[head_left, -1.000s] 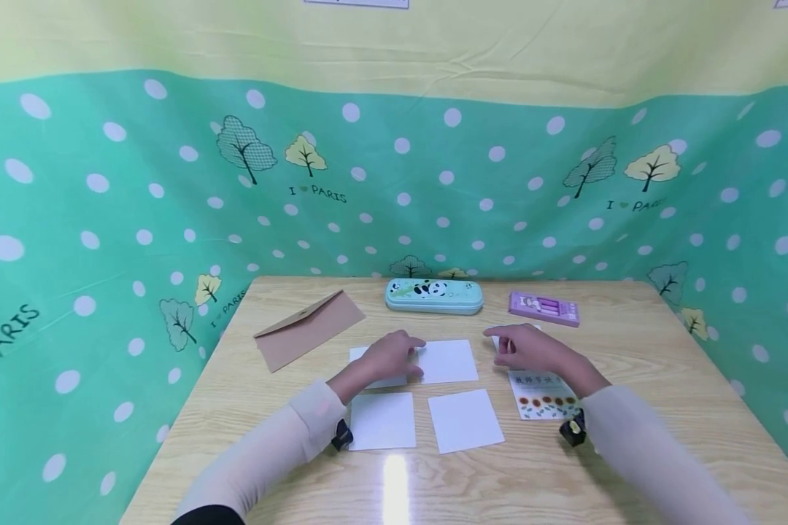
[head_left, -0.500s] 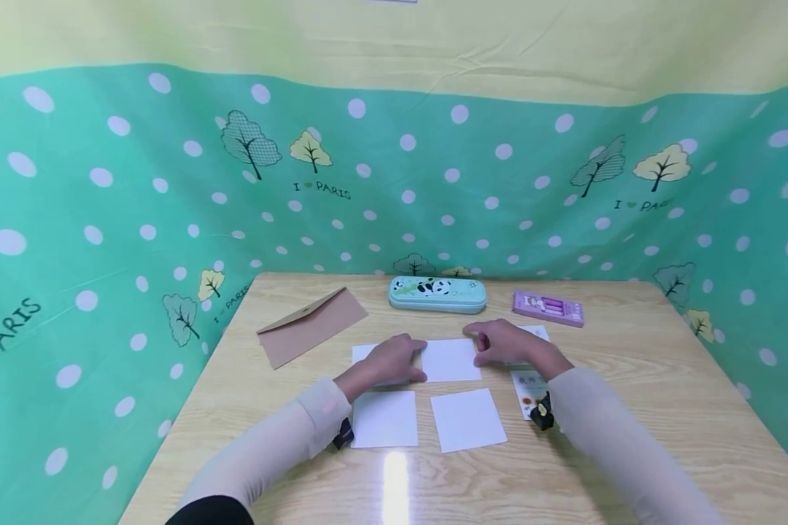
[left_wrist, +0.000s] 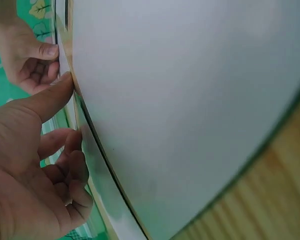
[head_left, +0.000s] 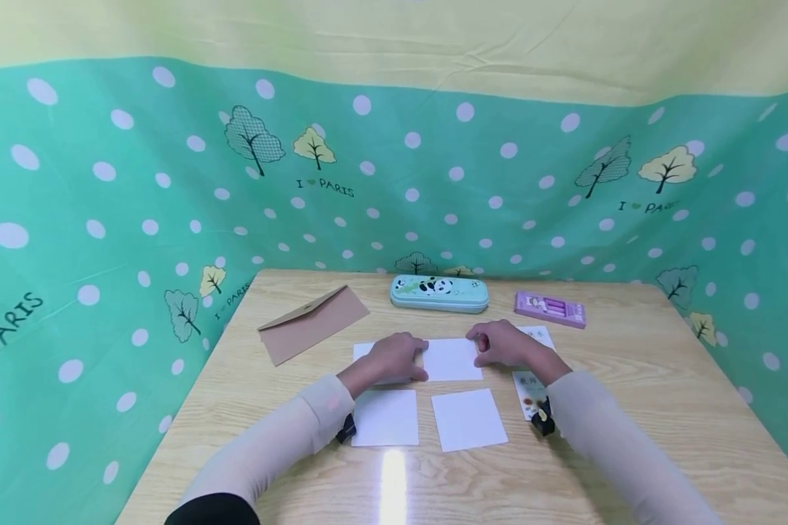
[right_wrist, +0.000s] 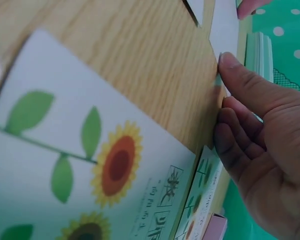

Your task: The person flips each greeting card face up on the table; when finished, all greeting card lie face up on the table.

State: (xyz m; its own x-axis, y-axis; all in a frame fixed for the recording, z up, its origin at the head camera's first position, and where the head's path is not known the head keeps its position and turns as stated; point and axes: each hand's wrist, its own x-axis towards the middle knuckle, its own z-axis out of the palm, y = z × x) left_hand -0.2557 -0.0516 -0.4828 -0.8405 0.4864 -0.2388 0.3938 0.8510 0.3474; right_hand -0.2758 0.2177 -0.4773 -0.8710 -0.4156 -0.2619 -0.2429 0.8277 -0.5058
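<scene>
In the head view, a blank white card (head_left: 452, 359) lies flat in the middle of the back row, between both hands. My left hand (head_left: 391, 357) holds its left edge, thumb and index finger at the corners. At its right edge, my right hand (head_left: 504, 343) does the same; the right wrist view shows the thumb (right_wrist: 230, 61) on that edge and the other fingers curled. Another white card (head_left: 362, 352) lies partly hidden under the left hand. In front lie two more blank cards, one left (head_left: 385, 418) and one right (head_left: 470, 419).
A printed sunflower card (head_left: 527, 386) and another printed card (head_left: 541, 336) lie partly covered by the right arm. Behind stand a turquoise panda pencil case (head_left: 440, 294) and a purple box (head_left: 550, 309). A brown envelope (head_left: 315, 324) lies back left on the wooden table (head_left: 643, 408).
My right hand has moved left, from the printed cards at the right to the right edge of the middle back card. The left hand stays at the left edge.
</scene>
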